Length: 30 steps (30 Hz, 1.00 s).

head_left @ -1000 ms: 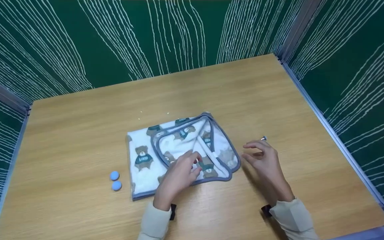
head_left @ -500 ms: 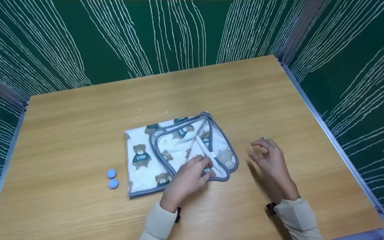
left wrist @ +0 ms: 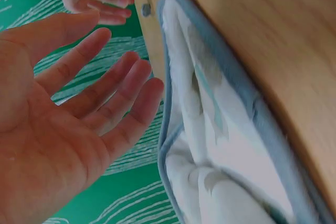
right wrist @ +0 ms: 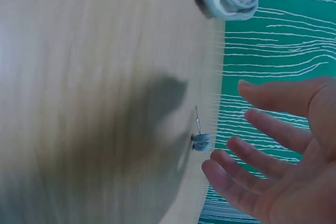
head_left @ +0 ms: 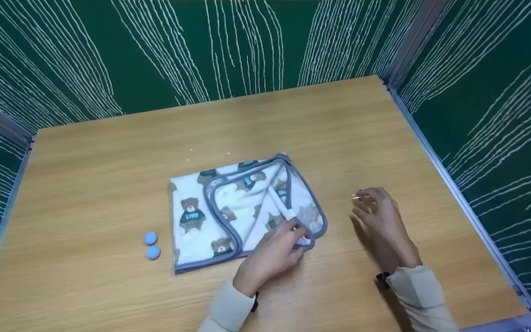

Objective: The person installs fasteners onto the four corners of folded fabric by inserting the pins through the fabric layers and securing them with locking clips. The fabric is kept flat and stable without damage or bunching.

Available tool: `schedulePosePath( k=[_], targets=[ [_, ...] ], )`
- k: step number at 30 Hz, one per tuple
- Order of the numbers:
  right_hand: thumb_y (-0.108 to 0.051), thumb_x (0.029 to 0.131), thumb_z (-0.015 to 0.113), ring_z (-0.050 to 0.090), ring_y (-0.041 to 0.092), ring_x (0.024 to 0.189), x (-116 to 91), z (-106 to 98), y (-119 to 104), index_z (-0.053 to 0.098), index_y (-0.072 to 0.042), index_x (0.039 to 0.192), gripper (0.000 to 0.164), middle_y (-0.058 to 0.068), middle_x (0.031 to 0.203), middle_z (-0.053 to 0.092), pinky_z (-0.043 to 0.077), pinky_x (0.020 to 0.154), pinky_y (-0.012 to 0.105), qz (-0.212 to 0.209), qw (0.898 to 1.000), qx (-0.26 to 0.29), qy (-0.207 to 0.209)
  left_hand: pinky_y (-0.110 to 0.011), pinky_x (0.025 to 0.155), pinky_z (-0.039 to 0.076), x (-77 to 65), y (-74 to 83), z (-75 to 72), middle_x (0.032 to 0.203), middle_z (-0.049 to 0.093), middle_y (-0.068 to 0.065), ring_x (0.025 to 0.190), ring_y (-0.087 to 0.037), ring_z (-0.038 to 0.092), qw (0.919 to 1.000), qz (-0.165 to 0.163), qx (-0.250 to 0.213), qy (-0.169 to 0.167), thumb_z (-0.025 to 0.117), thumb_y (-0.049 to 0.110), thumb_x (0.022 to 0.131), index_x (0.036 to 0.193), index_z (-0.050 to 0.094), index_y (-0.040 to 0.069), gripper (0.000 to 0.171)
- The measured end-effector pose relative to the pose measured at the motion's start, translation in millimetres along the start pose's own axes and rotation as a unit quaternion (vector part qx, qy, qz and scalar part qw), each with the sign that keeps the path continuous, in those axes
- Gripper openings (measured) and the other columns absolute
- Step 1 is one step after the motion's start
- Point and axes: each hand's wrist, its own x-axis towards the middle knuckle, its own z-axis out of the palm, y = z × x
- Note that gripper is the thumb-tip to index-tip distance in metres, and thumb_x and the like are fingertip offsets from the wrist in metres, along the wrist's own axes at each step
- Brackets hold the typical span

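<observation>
Here, in front of you on the wood-patterned counter (head_left: 109, 184), a folded cloth (head_left: 240, 198) lies a little below the middle of the head view. It is white with grey-blue edging, printed with brown bears in green sweaters, and its right part is folded over in loose, rounded layers.

Your left hand (head_left: 270, 256) is over the cloth's near right corner, palm hollow and fingers spread; its grip is wide and holds nothing. You cannot tell from these views whether the fingertips touch the fabric.

Your right hand (head_left: 380, 219) is to the right of the cloth, well apart from it, above the counter. Its grip is loose and wide too, thumb and fingers apart, holding nothing. Just beyond its fingers on the counter is a small metal piece (right wrist: 200, 141) with a thin shaft and a rounded grey-blue end.

To the left of the cloth, two round blue discs (head_left: 153, 252) lie close together. Green walls (head_left: 150, 50) with wavering white lines surround the counter, and you wear pale sleeves (head_left: 228, 306).
</observation>
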Motion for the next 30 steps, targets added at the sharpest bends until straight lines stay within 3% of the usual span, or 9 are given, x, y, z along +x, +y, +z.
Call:
schedulePosePath(
  k=[7,13,20,24,30],
  targets=[
    [0.007,0.084,0.064,0.054,0.04,0.107,7.8,4.4,4.9,0.056,0.007,0.118,0.035,0.023,0.117,0.052,0.047,0.091,0.051,0.011,1.0,0.004,-0.005,-0.027,0.084,0.046,6.6,4.6,14.8,0.123,0.053,0.0,0.104,-0.014,0.05,0.9987,-0.003,0.036,-0.036,0.06,0.025,0.094,0.119,0.064,0.02,0.027],
    [0.004,0.086,0.063,0.053,0.038,0.111,10.3,6.5,10.1,0.055,0.009,0.12,0.036,0.023,0.117,0.053,0.044,0.095,0.05,0.024,1.0,0.01,-0.008,-0.034,0.084,0.047,9.9,5.9,27.9,0.13,0.049,-0.004,0.109,-0.017,0.047,0.9941,-0.005,0.095,-0.052,0.061,0.026,0.092,0.125,0.061,0.024,0.033],
    [0.002,0.086,0.064,0.055,0.037,0.107,10.1,7.3,13.1,0.06,0.008,0.113,0.028,0.022,0.114,0.055,0.047,0.091,0.049,0.016,1.0,0.002,-0.003,-0.041,0.088,0.047,12.2,6.4,31.7,0.131,0.047,-0.004,0.114,-0.019,0.044,0.9915,-0.033,0.105,-0.07,0.062,0.028,0.092,0.125,0.062,0.024,0.034],
    [0.003,0.086,0.064,0.058,0.033,0.101,9.0,7.7,14.3,0.064,0.007,0.108,0.023,0.02,0.109,0.058,0.049,0.087,0.047,0.016,1.0,-0.006,0.002,-0.04,0.084,0.049,15.1,8.3,33.6,0.128,0.048,-0.006,0.112,-0.02,0.045,0.9896,-0.043,0.118,-0.07,0.062,0.028,0.091,0.125,0.061,0.024,0.034],
    [0.007,0.081,0.067,0.061,0.03,0.087,7.1,10.2,18.7,0.067,0.007,0.104,0.023,0.017,0.099,0.061,0.052,0.076,0.041,-0.003,0.999,-0.021,0.024,-0.033,0.061,0.05,19.7,13.7,41.5,0.108,0.053,-0.006,0.092,-0.018,0.05,0.9762,-0.045,0.21,-0.031,0.068,0.03,0.085,0.106,0.069,0.02,0.023]
  ],
)
